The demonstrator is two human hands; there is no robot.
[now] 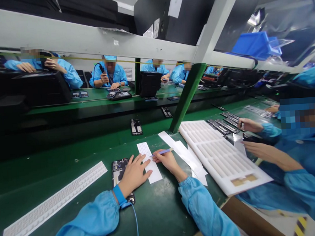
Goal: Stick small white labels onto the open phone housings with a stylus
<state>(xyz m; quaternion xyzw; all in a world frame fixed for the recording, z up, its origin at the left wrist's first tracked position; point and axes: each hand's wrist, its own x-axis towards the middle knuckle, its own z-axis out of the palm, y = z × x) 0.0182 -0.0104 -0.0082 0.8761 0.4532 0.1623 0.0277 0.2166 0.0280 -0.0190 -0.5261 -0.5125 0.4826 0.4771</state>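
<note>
My left hand (pixel 135 172) lies with spread fingers, its fingertips on a narrow white sheet (pixel 155 173) with rows of small marks at its far end. Beneath that hand is an opened phone (pixel 119 166) with its inner parts showing, partly covered by my palm and wrist. My right hand (pixel 167 161) pinches a slim purple pen-shaped tool (pixel 163 151), whose tip points at the sheet beside my left fingers. A blue wrist strap with a cord circles my left wrist.
A long sheet of small labels (pixel 53 201) lies at the left. Loose white strips (pixel 188 157) and a white slotted tray (pixel 226 156) stand to the right. A green post (pixel 188 98) rises ahead. Beyond the tray a co-worker's hands (pixel 266 154) work near several phone frames.
</note>
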